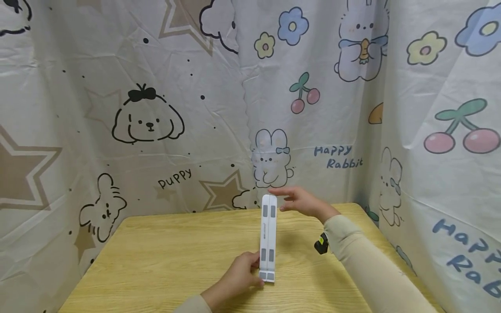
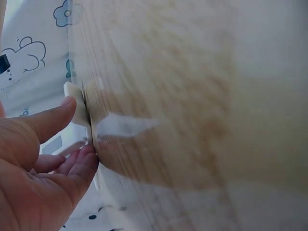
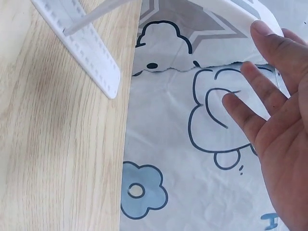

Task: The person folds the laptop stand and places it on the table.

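Note:
A white folding laptop stand (image 1: pixel 268 234) with grey rubber pads stands narrow and upright at mid-table. Its near lower end is pinched by my left hand (image 1: pixel 242 271); in the left wrist view the thumb (image 2: pixel 53 120) lies on the white end lip (image 2: pixel 74 98), with the fingers on its other side. My right hand (image 1: pixel 303 203) is at the stand's raised far end. In the right wrist view, thumb and index finger hold the edge of the white arm (image 3: pixel 236 14), while the other fingers spread free. A slotted rail (image 3: pixel 94 57) and a thin strut (image 3: pixel 96 17) show below.
The wood-grain table (image 1: pixel 176 243) has a cartoon-print curtain (image 1: pixel 219 108) hanging behind it and at both sides. A small black item with a yellow-green patch (image 1: pixel 322 243) shows beside the right sleeve's cuff.

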A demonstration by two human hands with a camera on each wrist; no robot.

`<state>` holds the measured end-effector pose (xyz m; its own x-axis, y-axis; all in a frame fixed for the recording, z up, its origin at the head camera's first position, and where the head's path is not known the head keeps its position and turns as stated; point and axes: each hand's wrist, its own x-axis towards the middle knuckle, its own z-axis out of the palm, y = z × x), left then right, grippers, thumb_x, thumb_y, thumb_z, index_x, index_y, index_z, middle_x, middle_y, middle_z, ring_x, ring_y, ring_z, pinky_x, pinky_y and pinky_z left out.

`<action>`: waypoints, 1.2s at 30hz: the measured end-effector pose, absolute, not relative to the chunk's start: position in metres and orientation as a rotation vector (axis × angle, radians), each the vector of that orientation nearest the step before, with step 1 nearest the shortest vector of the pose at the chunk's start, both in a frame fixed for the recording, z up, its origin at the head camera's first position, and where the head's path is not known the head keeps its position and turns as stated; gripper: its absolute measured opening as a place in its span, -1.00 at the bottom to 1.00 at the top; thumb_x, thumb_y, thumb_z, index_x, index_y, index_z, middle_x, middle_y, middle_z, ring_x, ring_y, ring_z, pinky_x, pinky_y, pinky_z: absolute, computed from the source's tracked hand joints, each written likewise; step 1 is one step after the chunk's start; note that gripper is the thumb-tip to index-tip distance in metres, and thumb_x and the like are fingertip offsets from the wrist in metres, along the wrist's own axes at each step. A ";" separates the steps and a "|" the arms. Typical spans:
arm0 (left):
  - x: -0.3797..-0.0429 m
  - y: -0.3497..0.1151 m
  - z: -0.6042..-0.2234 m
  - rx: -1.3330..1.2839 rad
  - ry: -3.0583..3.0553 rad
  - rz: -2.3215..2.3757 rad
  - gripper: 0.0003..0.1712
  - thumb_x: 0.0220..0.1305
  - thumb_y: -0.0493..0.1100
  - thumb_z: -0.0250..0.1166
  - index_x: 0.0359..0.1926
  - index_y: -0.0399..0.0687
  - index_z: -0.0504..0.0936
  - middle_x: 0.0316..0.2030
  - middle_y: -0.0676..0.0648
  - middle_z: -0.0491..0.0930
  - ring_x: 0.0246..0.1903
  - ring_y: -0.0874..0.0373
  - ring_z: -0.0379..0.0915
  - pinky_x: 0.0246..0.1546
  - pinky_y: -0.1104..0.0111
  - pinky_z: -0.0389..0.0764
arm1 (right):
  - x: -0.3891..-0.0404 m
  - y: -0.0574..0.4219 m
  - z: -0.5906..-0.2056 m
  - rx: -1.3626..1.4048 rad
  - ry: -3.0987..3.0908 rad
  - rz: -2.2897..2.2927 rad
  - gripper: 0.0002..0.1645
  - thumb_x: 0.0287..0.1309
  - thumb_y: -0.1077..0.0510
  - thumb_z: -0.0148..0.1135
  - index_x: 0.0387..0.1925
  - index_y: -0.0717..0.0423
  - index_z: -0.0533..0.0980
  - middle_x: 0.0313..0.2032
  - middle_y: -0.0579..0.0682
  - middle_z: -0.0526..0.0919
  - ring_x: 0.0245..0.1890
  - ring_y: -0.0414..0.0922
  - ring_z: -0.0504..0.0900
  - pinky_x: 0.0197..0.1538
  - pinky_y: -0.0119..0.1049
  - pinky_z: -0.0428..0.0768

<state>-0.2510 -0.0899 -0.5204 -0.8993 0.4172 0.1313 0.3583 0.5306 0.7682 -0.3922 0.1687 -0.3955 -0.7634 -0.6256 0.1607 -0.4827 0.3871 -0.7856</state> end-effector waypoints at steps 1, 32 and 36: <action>-0.251 -0.089 -0.521 0.685 2.693 1.317 -0.02 -0.25 -0.39 0.68 0.32 -0.31 0.53 -0.16 -0.06 0.60 -0.13 0.11 0.58 -0.02 0.31 0.67 | -0.392 0.167 -0.396 -0.999 2.488 -1.307 -0.25 0.24 0.29 0.37 0.41 -0.25 0.46 0.44 -0.13 0.43 0.43 0.16 0.38 0.40 0.16 0.43; -0.288 -0.112 -0.514 1.004 2.608 0.917 -0.11 0.10 -0.27 0.55 0.45 -0.19 0.40 0.02 0.10 0.63 0.04 0.30 0.53 0.19 0.40 0.56 | -0.381 0.190 -0.391 -0.844 2.669 -1.280 -0.39 0.13 0.20 0.50 0.24 -0.17 0.62 0.26 -0.08 0.63 0.35 0.14 0.49 0.41 0.20 0.40; -0.289 -0.110 -0.514 1.006 2.633 0.909 -0.05 -0.03 -0.24 0.63 0.43 -0.16 0.45 -0.04 0.13 0.63 -0.02 0.32 0.52 0.17 0.41 0.57 | -0.383 0.193 -0.385 -0.890 2.666 -1.176 -0.32 0.19 0.17 0.46 0.34 -0.25 0.53 0.37 -0.13 0.53 0.42 0.18 0.39 0.44 0.26 0.33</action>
<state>-0.2892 -0.1096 -0.5137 -0.7548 0.6542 0.0477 0.5443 0.5841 0.6021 -0.3825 0.1926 -0.3845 -0.8253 -0.5465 0.1423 -0.4736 0.5326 -0.7015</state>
